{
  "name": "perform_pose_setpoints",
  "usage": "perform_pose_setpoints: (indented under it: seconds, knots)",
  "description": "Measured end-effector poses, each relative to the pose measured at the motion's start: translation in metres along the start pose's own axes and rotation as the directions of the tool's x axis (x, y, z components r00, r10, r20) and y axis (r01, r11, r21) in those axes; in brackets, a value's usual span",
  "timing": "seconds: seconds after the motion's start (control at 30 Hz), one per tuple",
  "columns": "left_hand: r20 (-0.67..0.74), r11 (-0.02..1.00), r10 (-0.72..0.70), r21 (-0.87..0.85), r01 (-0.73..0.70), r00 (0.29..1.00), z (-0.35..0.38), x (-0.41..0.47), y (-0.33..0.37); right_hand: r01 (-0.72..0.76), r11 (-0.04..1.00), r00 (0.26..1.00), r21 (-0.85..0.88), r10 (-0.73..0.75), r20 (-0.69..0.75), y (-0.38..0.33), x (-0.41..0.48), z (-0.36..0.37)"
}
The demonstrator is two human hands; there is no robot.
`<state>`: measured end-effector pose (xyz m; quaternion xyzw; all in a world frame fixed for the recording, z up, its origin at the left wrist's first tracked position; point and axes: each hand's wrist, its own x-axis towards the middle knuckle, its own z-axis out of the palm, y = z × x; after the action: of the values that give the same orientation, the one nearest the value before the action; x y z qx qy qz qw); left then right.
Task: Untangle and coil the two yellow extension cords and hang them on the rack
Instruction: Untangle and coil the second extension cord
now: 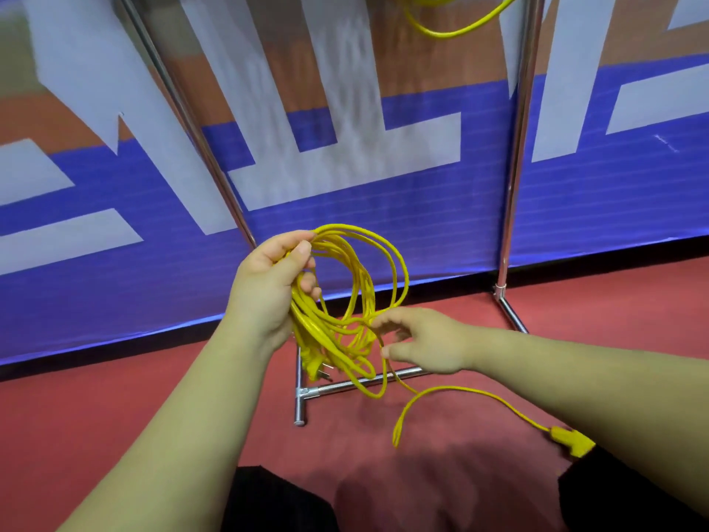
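My left hand grips a bundle of loops of a yellow extension cord, held up in front of the rack. Its plug hangs below the bundle. My right hand pinches a strand of the same cord just right of the loops. From there the loose tail runs down across the floor to the yellow socket end, which lies by my right forearm. A second yellow cord hangs in loops at the top of the view, between the rack's uprights.
The chrome rack has a left upright, a right upright and base bars on the red floor. A blue, white and orange banner stands behind it. My dark-clothed knees are at the bottom edge.
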<state>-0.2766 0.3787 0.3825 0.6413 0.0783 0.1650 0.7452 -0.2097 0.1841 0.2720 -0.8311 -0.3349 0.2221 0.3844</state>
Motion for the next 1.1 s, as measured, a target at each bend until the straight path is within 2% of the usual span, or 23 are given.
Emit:
perform_pose_setpoints:
  seconds: [0.2, 0.33, 0.43, 0.73, 0.87, 1.03, 1.1]
  knots:
    - [-0.024, 0.972, -0.073, -0.224, 0.066, 0.997, -0.018, -0.002, 0.006, 0.110, 0.993, 0.977, 0.053, -0.098, -0.191, -0.020, 0.019, 0.017]
    - [-0.024, 0.945, -0.100, -0.314, 0.087, 0.995, -0.023, -0.004, 0.008, 0.098, 0.958, 0.995, 0.268, -0.085, -0.058, -0.028, 0.026, 0.023]
    - [-0.024, 0.941, -0.086, -0.329, 0.074, 0.996, -0.024, -0.004, 0.010, 0.066, 0.941, 0.998, 0.333, -0.071, 0.003, -0.032, 0.030, 0.028]
    - [-0.023, 0.917, -0.047, -0.398, 0.034, 0.999, -0.031, -0.001, 0.016, 0.048, 0.918, 0.999, 0.393, -0.043, -0.021, -0.034, 0.029, 0.016]
    - [-0.142, 0.860, -0.148, -0.507, 0.056, 0.979, -0.049, 0.014, 0.010, 0.044, 0.889, 0.992, 0.457, 0.017, -0.128, -0.034, 0.022, -0.015]
    - [-0.367, 0.852, -0.241, -0.523, 0.015, 0.898, -0.066, 0.034, -0.002, -0.020, 0.882, 0.997, 0.471, 0.052, -0.054, -0.030, 0.003, -0.037]
    - [-0.397, 0.865, -0.259, -0.501, 0.028, 0.881, -0.076, 0.041, -0.006, -0.058, 0.883, 0.996, 0.466, 0.082, -0.030, -0.025, -0.004, -0.040]
